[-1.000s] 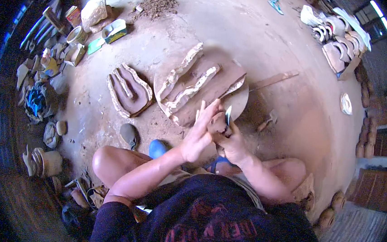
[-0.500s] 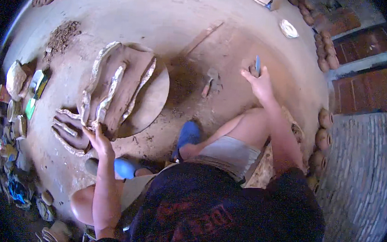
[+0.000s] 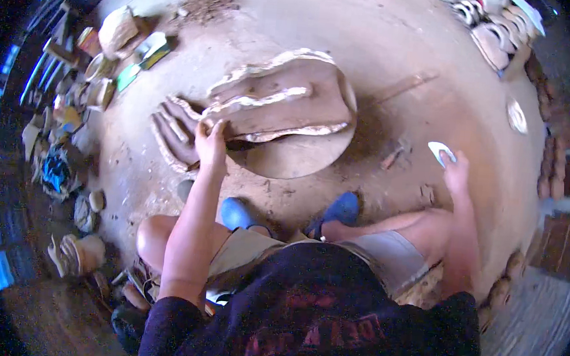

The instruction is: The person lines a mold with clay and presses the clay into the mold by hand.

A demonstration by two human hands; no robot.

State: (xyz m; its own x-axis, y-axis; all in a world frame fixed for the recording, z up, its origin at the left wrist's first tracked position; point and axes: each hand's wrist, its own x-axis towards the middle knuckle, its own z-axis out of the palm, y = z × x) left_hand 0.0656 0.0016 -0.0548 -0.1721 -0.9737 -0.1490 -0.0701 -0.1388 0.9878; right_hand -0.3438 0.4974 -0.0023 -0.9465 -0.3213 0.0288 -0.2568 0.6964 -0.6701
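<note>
A long brown clay form (image 3: 284, 98) with rough, whitish raised edges and a ridge down its middle lies on a round board (image 3: 306, 159). At its left end, my left hand (image 3: 210, 149) grips the edge, thumb and fingers bent around it. Beside that hand, a smaller ridged clay piece (image 3: 175, 132) sits lower, toward the left. Out to the right and apart from the form, my right hand (image 3: 456, 170) pinches a thin, pale, rounded scraper (image 3: 441, 152), held above the floor.
A small trowel (image 3: 392, 158) lies on the floor between the board and my right hand. Beyond it is a long flat stick (image 3: 402, 88). Crumbled clay (image 3: 208, 4) is heaped far left. Stones, pots and a blue bag (image 3: 56, 170) crowd the left side; a white ring-shaped object (image 3: 517, 116) lies right.
The view has turned, so the form and board appear farther right and more sideways. The scraper, seen nearly edge-on before, now shows its pale flat face. My left hand stays at the form's end.
</note>
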